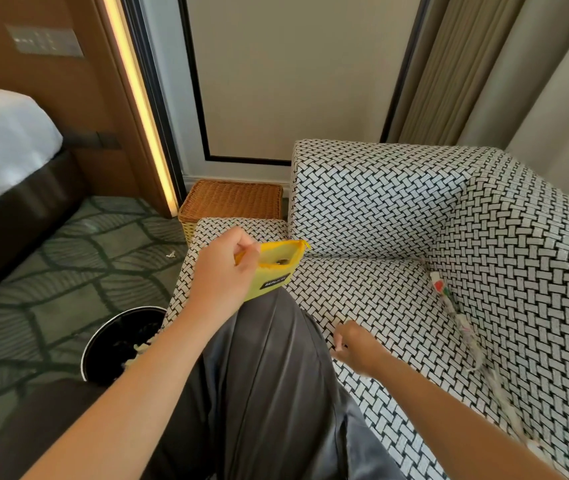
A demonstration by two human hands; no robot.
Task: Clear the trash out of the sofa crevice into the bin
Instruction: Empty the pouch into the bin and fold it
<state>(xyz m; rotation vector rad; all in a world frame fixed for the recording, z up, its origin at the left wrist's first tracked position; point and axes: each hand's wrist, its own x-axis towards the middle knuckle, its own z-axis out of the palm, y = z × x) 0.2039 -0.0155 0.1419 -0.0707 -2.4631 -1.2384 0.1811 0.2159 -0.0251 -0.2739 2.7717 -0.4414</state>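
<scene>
From the head camera, the sofa [380,195] is a boxy block with squared corners, covered in a coarse black-and-white basket-weave fabric. The person sits at the front edge of its seat, with smooth, softly creased grey trousers [269,375] over the knee.

The left hand [222,268] is raised over the front left corner of the seat. Its fingers curl round a flat, glossy yellow packet [272,268] with a torn, ragged top edge and a small black label. The right hand [355,344] rests low on the seat, close beside the thigh, with its fingers curled inward. Something pale shows at the fingertips, but whether they pinch it cannot be told.

More trash lies in the crevice [449,306] along the seat's right edge, where it meets the upright cushion. At the far end is a crumpled white wrapper [439,285] with red and green print, and thin, twisted pale paper scraps [465,329] trail toward the near end.

The bin [117,341] is round and black with a shiny rim. It stands on the floor just beside the seat's front left corner, partly hidden under the left forearm, with pale crumpled bits inside. A square, tightly woven wicker basket [231,199] sits against the wall by the sofa's far left end. The carpet [68,265] has a dark green leaf pattern, and a small white scrap [171,254] lies on it.
</scene>
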